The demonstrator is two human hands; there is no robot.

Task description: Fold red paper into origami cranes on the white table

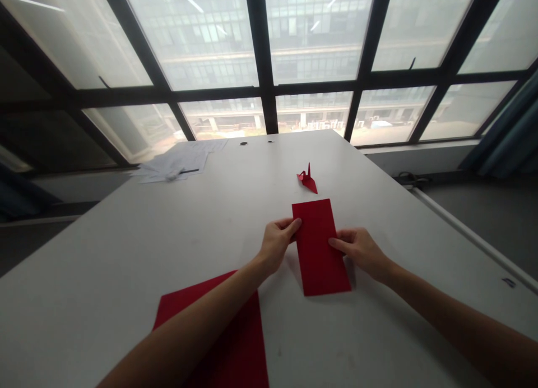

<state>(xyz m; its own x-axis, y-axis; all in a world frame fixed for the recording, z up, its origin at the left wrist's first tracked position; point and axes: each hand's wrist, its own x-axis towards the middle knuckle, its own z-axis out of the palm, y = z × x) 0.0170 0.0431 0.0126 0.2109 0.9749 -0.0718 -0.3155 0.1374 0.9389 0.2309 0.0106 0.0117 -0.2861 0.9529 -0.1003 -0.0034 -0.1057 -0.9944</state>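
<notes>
A red rectangular sheet of paper [318,259], longer than wide, is held up at a tilt just over the white table. My left hand [278,239] pinches its left edge, thumb on the front face. On the opposite edge, my right hand [357,250] grips it the same way, with the fingers behind the paper. Beyond the sheet stands a folded red paper crane [308,180]. Under my left forearm lies a larger red sheet [247,332], partly hidden by the arm.
The white table [202,225] reaches toward a wall of windows. Loose white papers [176,161] with a dark pen [189,170] lie at its far left. Blue curtains [504,130] hang at the right, and cables [414,178] lie beyond the right edge.
</notes>
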